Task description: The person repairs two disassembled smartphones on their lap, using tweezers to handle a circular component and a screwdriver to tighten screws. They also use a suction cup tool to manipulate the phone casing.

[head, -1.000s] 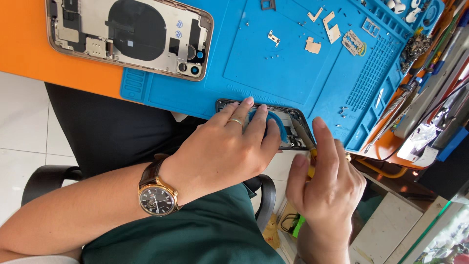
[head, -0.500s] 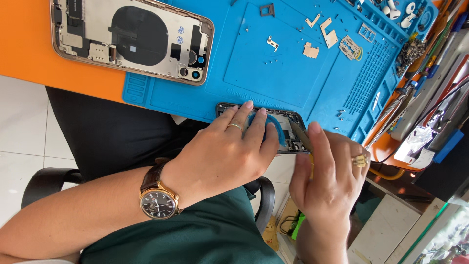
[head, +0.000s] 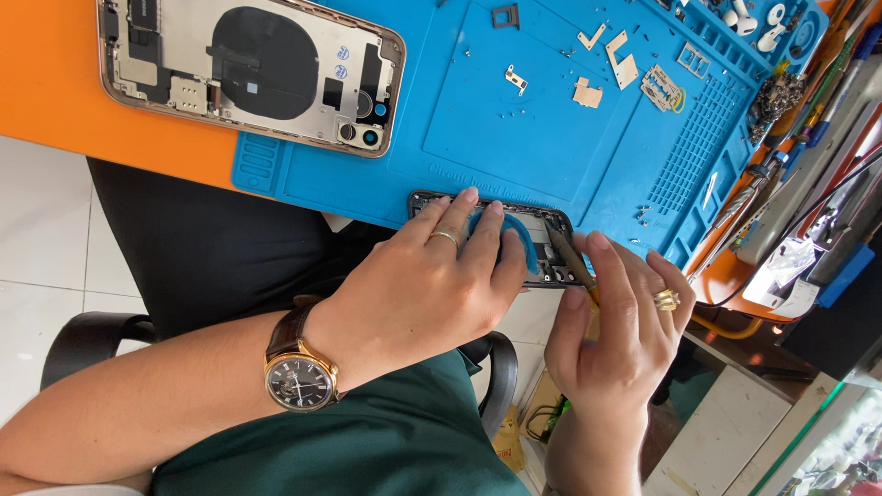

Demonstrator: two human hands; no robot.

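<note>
1. The left hand [head: 423, 285] lies over a dark phone frame [head: 551, 266] at the near edge of the blue work mat [head: 514, 129]; its fingers press down on the frame and on a blue suction cup [head: 514, 239] sitting on it. Its grip is flat and pressing, wrapped round nothing.
2. A brown-strapped wristwatch [head: 299, 372] sits on the left wrist, and a ring is on one finger.
3. The right hand [head: 616, 331] is just beside the frame's right end, its grip pinching a thin dark-tipped tool [head: 570, 262] between thumb and fingers. The tool's tip rests at the frame's edge, close to the suction cup.
4. Farther up the mat lies an opened phone back housing [head: 248, 73], inner side up, partly on the orange bench [head: 55, 101].
5. Small metal brackets [head: 625, 64] and screws are scattered over the mat's upper right.
6. Hand tools and cables [head: 808, 184] crowd the bench's right edge.
</note>
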